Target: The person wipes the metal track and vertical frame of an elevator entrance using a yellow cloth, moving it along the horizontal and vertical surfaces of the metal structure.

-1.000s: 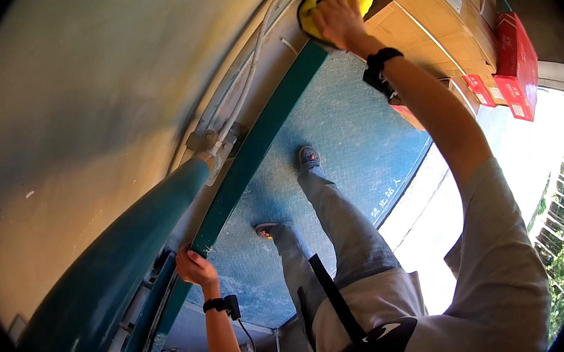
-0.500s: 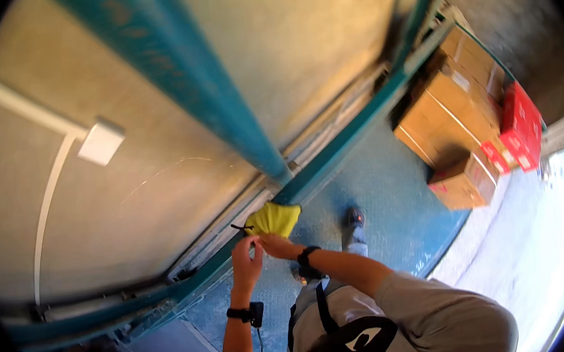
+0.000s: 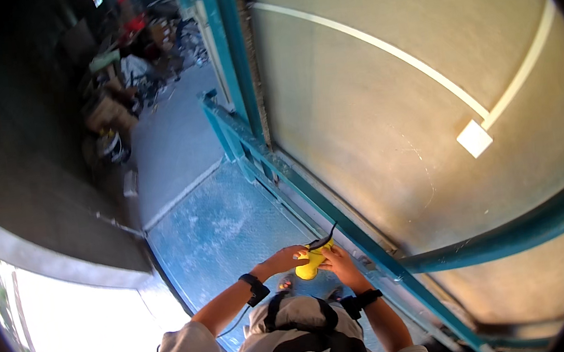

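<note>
In front of my body I hold a bunched yellow cloth (image 3: 310,264) with a dark upper edge. A thin black cord or strap (image 3: 333,230) sticks up from its top right. My left hand (image 3: 287,261) grips it from the left, fingers bent over its upper part. From the other side, my right hand (image 3: 339,264) pinches its right edge. What kind of article the cloth is cannot be made out. Each of my wrists carries a black band.
A teal metal rail (image 3: 295,174) runs diagonally just beyond my right hand, along a beige wall (image 3: 386,117). Blue floor (image 3: 211,218) lies under my feet. Piled clutter (image 3: 128,82) stands far left, and a white box (image 3: 475,138) sits on the wall.
My view has swung round to the left; cardboard boxes have gone out of sight and the clutter has come in. The yellow cloth, spread wider before, is now more bunched between my hands.
</note>
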{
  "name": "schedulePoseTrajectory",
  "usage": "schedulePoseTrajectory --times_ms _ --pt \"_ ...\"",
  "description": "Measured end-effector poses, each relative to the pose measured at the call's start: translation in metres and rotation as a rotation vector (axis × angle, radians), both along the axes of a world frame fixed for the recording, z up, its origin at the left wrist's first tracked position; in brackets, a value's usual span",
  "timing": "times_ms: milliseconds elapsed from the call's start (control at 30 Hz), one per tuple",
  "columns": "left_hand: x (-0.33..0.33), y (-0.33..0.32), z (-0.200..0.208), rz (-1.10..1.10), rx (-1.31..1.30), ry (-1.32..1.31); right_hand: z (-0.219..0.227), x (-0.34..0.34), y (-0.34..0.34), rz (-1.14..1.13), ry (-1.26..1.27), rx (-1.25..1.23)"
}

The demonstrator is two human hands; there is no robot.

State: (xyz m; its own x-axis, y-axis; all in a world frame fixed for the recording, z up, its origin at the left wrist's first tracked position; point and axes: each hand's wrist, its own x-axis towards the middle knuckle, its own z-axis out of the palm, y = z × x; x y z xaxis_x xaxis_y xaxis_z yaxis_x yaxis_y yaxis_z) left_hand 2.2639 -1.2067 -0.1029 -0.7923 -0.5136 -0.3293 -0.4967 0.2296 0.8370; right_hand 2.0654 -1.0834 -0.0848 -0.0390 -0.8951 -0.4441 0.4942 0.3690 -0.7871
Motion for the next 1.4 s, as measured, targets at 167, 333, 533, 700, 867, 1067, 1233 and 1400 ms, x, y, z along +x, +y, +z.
schedulePoseTrajectory --times_ms 167,333,533,700,867,1067,1233,1400 --pt "-0.010 0.028 -0.033 -0.024 0.243 0.177 -0.008 -0.023 0.014 0.021 -0.137 -0.033" --pt "-0.059 0.058 -0.028 0.059 0.236 0.175 -0.023 -0.066 0.031 -0.041 -0.396 -0.005" --pt "-0.090 0.064 -0.045 0.205 0.029 -0.088 -0.034 -0.101 0.028 -0.081 -0.117 0.112" --pt "-0.122 0.037 -0.056 0.428 0.081 0.136 -0.057 -0.125 -0.024 -0.186 0.447 0.179" --pt "-0.146 -0.032 -0.085 0.446 -0.425 0.230 -0.106 -0.132 -0.090 0.059 1.482 -0.090" --pt "-0.142 -0.100 -0.100 0.475 -0.818 0.102 -0.112 -0.117 -0.135 0.122 1.599 0.116" --pt "-0.141 -0.141 -0.115 0.496 -0.658 0.142 -0.089 -0.110 -0.159 0.239 1.704 -0.212" --pt "-0.144 -0.150 -0.110 0.412 -0.620 0.288 -0.142 -0.094 -0.155 0.232 1.342 -0.026"
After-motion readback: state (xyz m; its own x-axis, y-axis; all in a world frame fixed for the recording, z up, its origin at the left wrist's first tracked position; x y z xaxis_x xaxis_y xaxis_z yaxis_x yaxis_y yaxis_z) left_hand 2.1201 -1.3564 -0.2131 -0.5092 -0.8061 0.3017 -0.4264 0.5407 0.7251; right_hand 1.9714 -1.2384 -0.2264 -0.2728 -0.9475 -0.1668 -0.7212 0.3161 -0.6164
